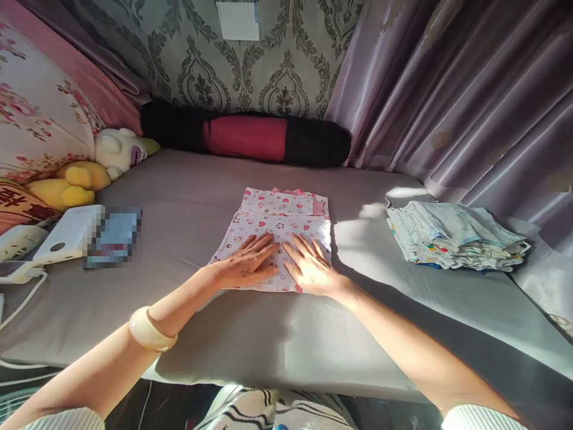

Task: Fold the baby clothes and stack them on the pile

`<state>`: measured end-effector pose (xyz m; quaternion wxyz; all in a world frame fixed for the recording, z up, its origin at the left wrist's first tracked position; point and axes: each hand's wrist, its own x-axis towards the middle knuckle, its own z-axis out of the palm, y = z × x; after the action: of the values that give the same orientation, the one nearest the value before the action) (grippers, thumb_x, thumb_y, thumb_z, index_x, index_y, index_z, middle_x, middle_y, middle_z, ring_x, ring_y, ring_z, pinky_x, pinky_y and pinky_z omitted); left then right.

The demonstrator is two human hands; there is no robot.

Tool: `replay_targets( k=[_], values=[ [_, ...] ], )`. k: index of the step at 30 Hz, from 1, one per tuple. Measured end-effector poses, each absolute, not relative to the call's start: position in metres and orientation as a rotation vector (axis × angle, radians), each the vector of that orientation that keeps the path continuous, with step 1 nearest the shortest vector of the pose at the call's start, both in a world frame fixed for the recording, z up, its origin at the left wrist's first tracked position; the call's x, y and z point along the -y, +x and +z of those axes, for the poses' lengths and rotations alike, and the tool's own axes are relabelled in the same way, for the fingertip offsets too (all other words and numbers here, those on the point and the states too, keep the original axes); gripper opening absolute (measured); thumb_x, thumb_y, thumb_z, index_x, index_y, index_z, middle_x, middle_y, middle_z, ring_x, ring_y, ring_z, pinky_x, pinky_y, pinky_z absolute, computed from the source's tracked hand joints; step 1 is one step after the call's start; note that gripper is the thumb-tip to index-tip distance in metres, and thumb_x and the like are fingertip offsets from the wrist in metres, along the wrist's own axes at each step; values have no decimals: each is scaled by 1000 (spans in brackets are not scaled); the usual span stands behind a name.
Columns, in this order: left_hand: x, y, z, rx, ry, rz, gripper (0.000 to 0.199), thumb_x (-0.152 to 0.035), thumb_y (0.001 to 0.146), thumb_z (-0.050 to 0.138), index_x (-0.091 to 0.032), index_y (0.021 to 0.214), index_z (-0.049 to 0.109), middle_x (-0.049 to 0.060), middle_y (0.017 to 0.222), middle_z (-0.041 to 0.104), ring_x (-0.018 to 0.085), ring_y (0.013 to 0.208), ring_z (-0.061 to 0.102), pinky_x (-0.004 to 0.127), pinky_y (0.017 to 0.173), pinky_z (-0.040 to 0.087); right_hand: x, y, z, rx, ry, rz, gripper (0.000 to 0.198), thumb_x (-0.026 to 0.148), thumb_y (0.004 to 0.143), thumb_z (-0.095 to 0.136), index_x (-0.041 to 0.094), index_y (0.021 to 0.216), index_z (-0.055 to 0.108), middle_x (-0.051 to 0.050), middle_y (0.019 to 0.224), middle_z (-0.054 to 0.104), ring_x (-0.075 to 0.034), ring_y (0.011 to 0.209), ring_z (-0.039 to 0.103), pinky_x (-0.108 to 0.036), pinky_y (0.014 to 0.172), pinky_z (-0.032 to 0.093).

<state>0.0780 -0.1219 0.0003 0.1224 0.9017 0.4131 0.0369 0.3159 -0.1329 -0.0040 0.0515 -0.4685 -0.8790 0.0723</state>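
Observation:
A folded white cloth garment with pink and red prints (280, 222) lies flat on the grey bed sheet in front of me. My left hand (250, 261) rests flat on its lower left part, fingers spread and pointing right and away. On its lower right part lies my right hand (312, 266), also flat with the fingers apart. Both palms press on the fabric and neither hand grips it. At the garment's far edge a bit of pink scalloped trim shows, with a pink patch near the far right corner. A pale bangle (153, 329) circles my left forearm.
A stack of folded cloths (456, 233) sits at the right by the curtain (430, 89). Along the wall lies a black and red bolster (246, 137). Plush toys (119, 152), a white box (69, 233), a blurred phone-like rectangle (114, 236) and a power strip (20, 242) are at left.

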Motion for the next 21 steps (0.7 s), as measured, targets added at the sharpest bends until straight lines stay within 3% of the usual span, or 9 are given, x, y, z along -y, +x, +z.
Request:
replay_targets(
  k=[3,6,11,15,19,21],
  values=[
    [123,78,-5,-1240,2612,87,68,-60,99,28,-24,157,23,8,165,17,24,152,13,43,123,12,132,316,-5,2680,-1435,209,53,40,104,29,21,153,37,-10,162,27,-30,149,23,-52,120,17],
    [121,79,-10,-1239,2621,103,69,-61,99,28,-24,156,26,8,165,19,24,152,15,44,123,13,130,315,-5,2674,-1444,182,52,39,103,32,23,152,38,-7,161,30,-29,147,25,-51,121,19],
    [126,80,-4,-1187,2661,278,60,-56,99,35,-23,148,42,13,156,38,29,146,31,49,120,25,132,318,-3,2655,-1374,135,49,34,100,40,22,146,48,-8,156,39,-29,144,33,-48,120,25],
    [138,83,9,-954,2671,413,40,-41,102,40,-20,131,58,15,137,56,26,126,52,44,109,40,142,324,5,2667,-1233,206,41,26,100,38,22,135,59,-7,151,46,-25,140,40,-43,117,32],
    [150,85,18,-888,2652,381,36,-47,95,54,-21,118,63,11,117,61,23,105,58,36,93,48,158,331,15,2679,-1146,311,38,23,101,36,22,127,64,-7,144,54,-22,134,46,-42,116,35],
    [153,86,19,-898,2658,358,36,-50,93,57,-22,115,64,9,109,61,22,98,57,34,86,49,167,334,19,2663,-1171,294,34,25,100,40,25,122,66,-5,135,61,-21,126,54,-41,111,42]
  ],
)
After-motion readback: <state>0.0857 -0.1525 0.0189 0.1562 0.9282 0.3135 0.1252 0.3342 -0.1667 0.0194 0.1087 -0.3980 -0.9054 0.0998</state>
